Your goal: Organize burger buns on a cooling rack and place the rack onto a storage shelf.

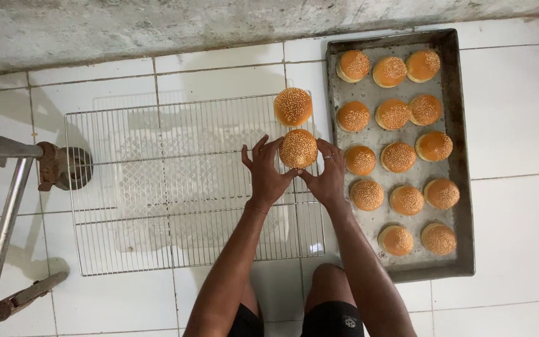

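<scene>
Head view: sixteen sesame buns were counted, fourteen on the metal baking tray [453, 156] at right and two on the wire cooling rack [157, 187] at centre. One bun [298, 148] was cupped between the left hand [266, 175] and right hand [329, 178], fingers loosely curled around its sides, seeded dome upward, round with no long axis. A second bun [292, 107] was seen just above it.

I have both arms stretched forward, wrists close together. My left hand [267, 176] spreads its fingers wide and upward; my right hand [327, 176] curls beside it, thumbs nearly meeting.
</scene>
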